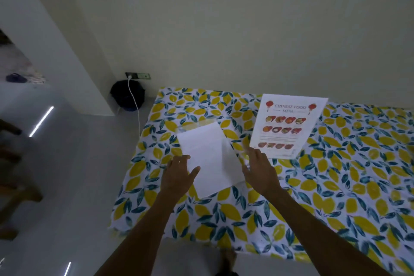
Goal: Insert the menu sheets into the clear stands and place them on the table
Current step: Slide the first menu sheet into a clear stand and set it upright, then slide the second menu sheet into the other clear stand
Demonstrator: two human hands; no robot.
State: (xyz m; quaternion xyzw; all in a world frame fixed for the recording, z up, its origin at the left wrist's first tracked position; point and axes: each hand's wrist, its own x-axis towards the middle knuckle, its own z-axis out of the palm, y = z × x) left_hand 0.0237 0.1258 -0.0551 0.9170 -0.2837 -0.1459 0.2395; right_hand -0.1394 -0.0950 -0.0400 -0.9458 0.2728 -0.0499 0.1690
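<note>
At 9 o'clock the left hand (179, 172) is seen spread wide, holding nothing, its fingers over the blank white paper sheets (207, 159) lying inside a flat clear plastic stand (197, 123) on the lemon-patterned bench (336, 186). The right hand (259, 170), also open and empty, hovers at their 3 o'clock. The printed Chinese food menu sheet (287, 125) stands at 1 o'clock. The transparent stand could be misjudged, so the sheets may crease.

The white printed menu sheet (289, 125) right of centre in the frame reads "CHINESE FOOD MENU" in red; its smaller print is illegible.
</note>
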